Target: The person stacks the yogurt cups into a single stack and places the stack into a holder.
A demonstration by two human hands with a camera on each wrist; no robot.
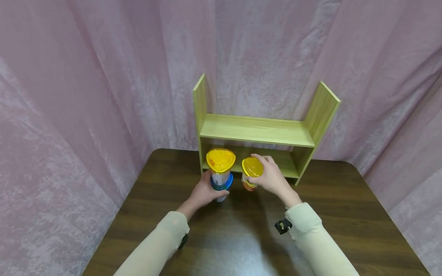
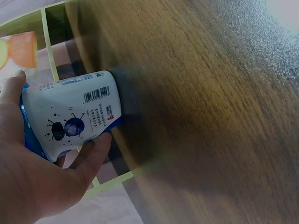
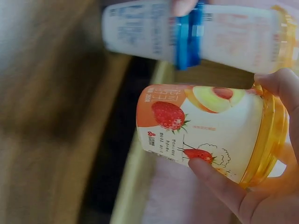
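Overhead first, head view: left hand [image 1: 203,193] wrapped round lower body of stacked cups [image 1: 221,174], yellow lid on top, blue band mid-height, long axis upright, base seemingly just clear of dark wooden table [image 1: 241,237]. Right hand [image 1: 271,177] clamped from above and the side on strawberry cup [image 1: 251,174], also yellow-lidded, upright, just beside the stack on its right. Both cups directly ahead of the hands, just short of wooden shelf [image 1: 257,130]; lower bay open behind them, upper board bare, side panels standing tall at either end. Open table toward the body; pink curtain [image 1: 86,96] close behind and around.

Left wrist view: thumb and fingers [image 2: 93,154] curled round white-and-blue cup [image 2: 74,121], barcode facing the camera; shelf frame beyond, table blurred.

Right wrist view: fingertips [image 3: 210,175] and thumb pinching strawberry cup near its lid rim; stacked cups alongside, apart, a narrow gap between. Shelf edge behind, out of focus.
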